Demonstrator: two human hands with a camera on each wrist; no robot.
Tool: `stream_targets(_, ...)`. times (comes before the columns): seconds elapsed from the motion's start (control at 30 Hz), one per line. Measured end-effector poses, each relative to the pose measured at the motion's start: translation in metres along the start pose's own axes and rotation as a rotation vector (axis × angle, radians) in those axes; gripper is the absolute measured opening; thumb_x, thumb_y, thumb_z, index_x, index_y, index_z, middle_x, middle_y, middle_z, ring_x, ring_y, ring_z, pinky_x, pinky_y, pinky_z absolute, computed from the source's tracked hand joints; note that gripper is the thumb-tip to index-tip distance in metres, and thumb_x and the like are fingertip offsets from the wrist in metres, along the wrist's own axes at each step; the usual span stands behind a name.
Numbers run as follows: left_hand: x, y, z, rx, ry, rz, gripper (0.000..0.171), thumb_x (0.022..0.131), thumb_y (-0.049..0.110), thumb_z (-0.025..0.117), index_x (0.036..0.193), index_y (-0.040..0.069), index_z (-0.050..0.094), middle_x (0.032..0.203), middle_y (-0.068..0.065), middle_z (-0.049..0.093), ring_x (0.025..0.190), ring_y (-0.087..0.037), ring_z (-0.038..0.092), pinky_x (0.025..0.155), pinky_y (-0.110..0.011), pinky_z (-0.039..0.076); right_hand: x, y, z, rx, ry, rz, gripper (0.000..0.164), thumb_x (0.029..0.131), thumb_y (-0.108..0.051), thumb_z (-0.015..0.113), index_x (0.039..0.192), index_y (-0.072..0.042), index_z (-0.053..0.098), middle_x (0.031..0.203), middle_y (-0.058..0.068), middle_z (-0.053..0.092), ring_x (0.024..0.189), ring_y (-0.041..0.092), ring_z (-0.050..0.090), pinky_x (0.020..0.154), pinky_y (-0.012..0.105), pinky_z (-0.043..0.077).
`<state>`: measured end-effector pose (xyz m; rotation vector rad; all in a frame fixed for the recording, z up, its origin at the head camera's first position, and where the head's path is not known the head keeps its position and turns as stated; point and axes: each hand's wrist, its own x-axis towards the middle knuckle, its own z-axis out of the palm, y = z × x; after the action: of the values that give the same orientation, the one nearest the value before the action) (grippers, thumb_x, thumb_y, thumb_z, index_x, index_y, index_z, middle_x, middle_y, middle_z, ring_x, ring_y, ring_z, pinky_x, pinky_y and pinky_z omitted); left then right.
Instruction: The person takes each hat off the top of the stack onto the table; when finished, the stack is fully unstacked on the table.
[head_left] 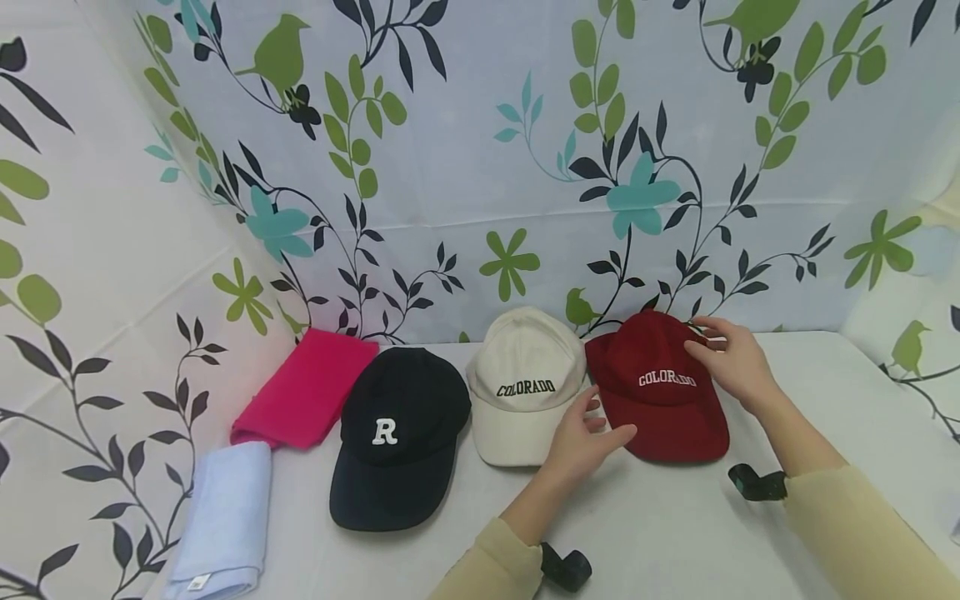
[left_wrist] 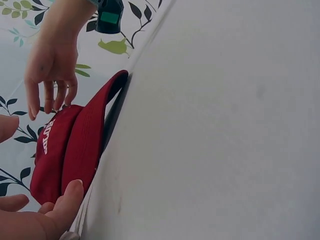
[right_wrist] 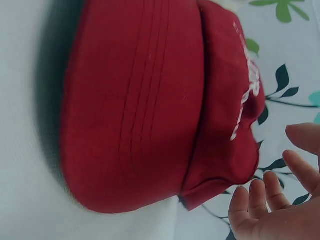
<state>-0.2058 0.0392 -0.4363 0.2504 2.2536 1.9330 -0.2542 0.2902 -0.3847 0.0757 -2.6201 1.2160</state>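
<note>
Head view has both hands beside the red cap [head_left: 656, 387], their fingers loosely spread and gripping nothing. The left hand [head_left: 577, 442] is at the person's left of its brim [head_left: 671, 433], thumb reaching towards the edge; the right hand [head_left: 731, 362] is beside the upper right of its crown [head_left: 648, 346]. Whether any fingertip touches the fabric, I cannot tell.

The cap looks light and soft, its cloth matt and probably not slippery, with little to break. The crown dips and creases in the right wrist view, so it would likely give under a squeeze; the curved brim seems the stiffer part. A thumb over one brim edge with fingers beneath looks like a sure hold, with the other hand cupping the crown lightly.

It rests on the white tabletop [head_left: 360, 571], near the patterned backdrop [head_left: 450, 150]. Its brim points towards the person and slightly to their right, so the long axis runs from the crown at the back to the brim in front, a little aslant. Its white lettering faces the person.

Further left come the cream cap [head_left: 525, 404], the dark cap [head_left: 405, 458], the folded pink cloth [head_left: 307, 387] and the pale blue towel [head_left: 225, 508].
</note>
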Motion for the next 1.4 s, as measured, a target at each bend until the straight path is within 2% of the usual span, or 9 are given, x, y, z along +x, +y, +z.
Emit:
stream_targets(0.17,-0.003,-0.001,-0.008,-0.02,-0.003,0.027,0.076,0.086,0.026,0.08,0.152,0.01,0.044,0.136,-0.005,0.055,0.116,-0.022,0.058,0.089,-0.035,0.053,-0.007,-0.01,0.002,0.004,-0.03,-0.068,0.057,0.102,-0.021,0.06,0.147,0.007,0.041,0.136,0.037,0.046,0.123,0.058,0.047,0.094,0.068,0.044)
stream_targets(0.4,-0.009,0.0,-0.021,-0.059,-0.018,0.066,0.077,0.088,0.024,0.08,0.154,0.014,0.041,0.14,-0.007,0.053,0.119,-0.023,0.058,0.09,-0.036,0.054,-0.018,-0.02,0.008,-0.015,-0.058,-0.155,0.061,0.097,-0.019,0.069,0.147,0.004,0.043,0.139,0.033,0.044,0.125,0.053,0.044,0.099,0.068,0.041)
stream_targets(0.6,-0.012,-0.003,-0.031,-0.074,-0.039,0.128,0.076,0.089,0.022,0.079,0.154,0.014,0.041,0.143,-0.009,0.051,0.119,-0.02,0.058,0.093,-0.032,0.053,-0.03,-0.024,0.014,-0.063,-0.073,-0.186,0.063,0.094,-0.022,0.072,0.147,-0.002,0.045,0.136,0.03,0.041,0.122,0.049,0.04,0.091,0.067,0.046)
stream_targets(0.87,-0.022,-0.004,-0.045,-0.078,-0.067,0.159,0.073,0.09,0.02,0.077,0.153,0.012,0.042,0.144,-0.009,0.05,0.122,-0.021,0.057,0.096,-0.032,0.051,-0.041,-0.02,0.02,-0.12,-0.071,-0.243,0.064,0.09,-0.018,0.077,0.145,-0.003,0.048,0.136,0.03,0.041,0.124,0.051,0.039,0.088,0.071,0.046)
stream_targets(1.1,-0.033,0.001,-0.06,-0.119,-0.076,0.185,0.069,0.09,0.015,0.076,0.152,0.012,0.043,0.143,-0.008,0.049,0.124,-0.029,0.055,0.099,-0.036,0.05,-0.048,-0.017,0.024,-0.176,-0.093,-0.255,0.068,0.085,-0.016,0.082,0.143,-0.004,0.049,0.135,0.03,0.038,0.123,0.054,0.034,0.081,0.069,0.051)
stream_targets(1.4,-0.048,0.003,-0.081,-0.124,-0.065,0.214,0.068,0.091,0.011,0.075,0.151,0.007,0.043,0.146,-0.017,0.046,0.126,-0.036,0.052,0.1,-0.038,0.049,-0.05,-0.009,0.033,-0.241,-0.099,-0.256,0.067,0.082,-0.015,0.083,0.14,-0.003,0.052,0.135,0.031,0.037,0.124,0.056,0.029,0.085,0.072,0.045)
